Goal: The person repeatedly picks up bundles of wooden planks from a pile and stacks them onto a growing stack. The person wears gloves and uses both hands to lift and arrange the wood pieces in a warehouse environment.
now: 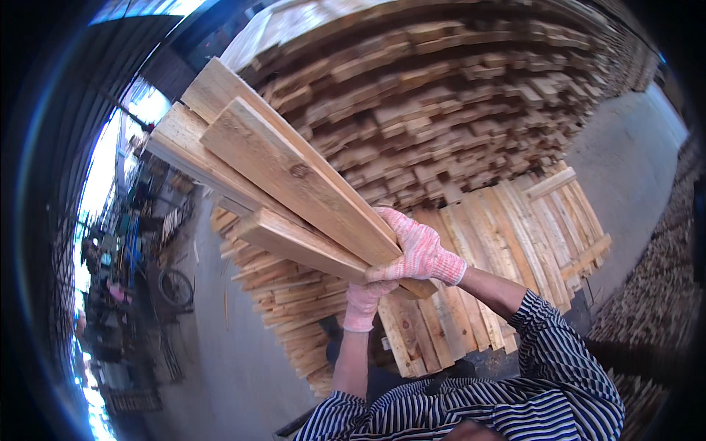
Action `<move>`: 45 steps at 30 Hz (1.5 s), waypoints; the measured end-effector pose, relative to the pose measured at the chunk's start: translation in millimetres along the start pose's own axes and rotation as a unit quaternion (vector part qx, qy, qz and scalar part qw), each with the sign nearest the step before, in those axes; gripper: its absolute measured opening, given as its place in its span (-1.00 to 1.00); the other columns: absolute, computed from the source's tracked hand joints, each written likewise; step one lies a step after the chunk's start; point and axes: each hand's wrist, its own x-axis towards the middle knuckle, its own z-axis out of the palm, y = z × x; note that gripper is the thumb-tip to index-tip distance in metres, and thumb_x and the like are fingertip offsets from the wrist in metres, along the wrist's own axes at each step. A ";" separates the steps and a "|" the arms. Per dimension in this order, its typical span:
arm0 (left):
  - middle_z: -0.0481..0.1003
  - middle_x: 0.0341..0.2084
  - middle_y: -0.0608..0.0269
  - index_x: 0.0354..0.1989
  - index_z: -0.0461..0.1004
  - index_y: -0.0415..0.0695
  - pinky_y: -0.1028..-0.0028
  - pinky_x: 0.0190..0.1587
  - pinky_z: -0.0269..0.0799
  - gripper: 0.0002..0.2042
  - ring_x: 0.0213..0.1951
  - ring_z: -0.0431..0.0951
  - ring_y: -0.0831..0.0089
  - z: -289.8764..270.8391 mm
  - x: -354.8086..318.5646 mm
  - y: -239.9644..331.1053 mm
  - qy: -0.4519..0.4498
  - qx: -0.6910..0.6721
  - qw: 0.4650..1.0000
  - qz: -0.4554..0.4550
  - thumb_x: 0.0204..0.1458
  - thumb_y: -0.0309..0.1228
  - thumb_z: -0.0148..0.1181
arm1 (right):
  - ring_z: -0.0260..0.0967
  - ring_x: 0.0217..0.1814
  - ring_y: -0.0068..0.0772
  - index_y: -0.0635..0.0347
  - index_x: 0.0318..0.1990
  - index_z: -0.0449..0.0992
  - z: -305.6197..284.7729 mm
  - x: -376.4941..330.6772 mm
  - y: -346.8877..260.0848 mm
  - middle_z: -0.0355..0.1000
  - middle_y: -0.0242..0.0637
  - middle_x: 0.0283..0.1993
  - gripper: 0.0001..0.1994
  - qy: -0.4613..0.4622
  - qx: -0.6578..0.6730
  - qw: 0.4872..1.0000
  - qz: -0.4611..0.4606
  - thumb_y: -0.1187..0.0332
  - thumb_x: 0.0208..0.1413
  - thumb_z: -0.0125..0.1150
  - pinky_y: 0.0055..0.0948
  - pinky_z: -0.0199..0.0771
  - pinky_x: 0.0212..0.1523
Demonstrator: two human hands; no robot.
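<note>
Several pale wooden boards [298,170] fan out up and to the left from my two gloved hands. My right hand [421,248], in a pink and white knit glove, wraps over the lower ends of the boards. Close beside it, my left hand [364,303] in a matching glove grips the bundle from below, its fingers partly hidden behind the wood. The boards are tilted, with their far ends raised and spread apart. One dark knot shows on the uppermost board.
Beneath my hands lies a row of flat boards [478,242]. A tall stack of lumber [434,110] rises behind it. Shorter planks are piled at the left [283,294]. Grey floor [235,367] runs along the left, with a bicycle wheel [175,287] farther off.
</note>
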 end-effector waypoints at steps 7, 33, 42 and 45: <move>0.50 0.14 0.17 0.29 0.37 -0.01 0.12 0.17 0.46 -0.18 0.15 0.52 0.17 19.9 21.3 -37.4 -0.142 0.336 0.919 0.149 -0.13 0.10 0.55 | 0.21 0.46 -0.18 0.18 0.45 0.13 -43.0 -72.4 78.4 0.29 -0.07 0.37 0.21 0.010 0.113 0.993 -0.023 -0.08 -0.37 0.73 -0.26 0.26 0.40; 0.45 0.09 0.02 0.26 0.30 -0.24 0.14 0.09 0.53 -0.23 0.05 0.51 0.15 259.0 78.7 -180.2 0.036 -0.134 0.929 -0.344 -0.04 -0.06 0.49 | 0.43 0.10 0.27 0.20 0.08 0.37 -125.7 -238.3 252.1 0.41 0.16 0.04 -0.51 0.242 -0.206 0.836 0.448 0.05 0.15 0.28 0.09 0.48 0.09; 0.41 0.24 0.19 0.35 0.31 -0.02 0.04 0.30 0.35 -0.29 0.22 0.42 0.14 204.5 45.3 -194.3 0.008 -0.170 0.904 -0.392 0.04 0.00 0.34 | 0.44 0.06 0.03 -0.11 0.37 0.31 -121.4 -297.0 284.9 0.44 -0.06 0.06 -0.41 0.214 -0.419 0.824 0.316 0.14 0.17 0.25 -0.04 0.48 0.05; 0.40 0.24 0.17 0.37 0.28 -0.03 0.01 0.30 0.35 -0.26 0.22 0.41 0.11 209.0 36.1 -231.1 0.003 -0.130 0.912 -0.389 0.02 -0.02 0.36 | 0.44 0.00 0.02 -0.16 0.36 0.33 -136.0 -296.7 300.2 0.43 -0.07 0.02 -0.41 0.218 -0.400 0.844 0.285 0.15 0.14 0.27 -0.03 0.48 -0.03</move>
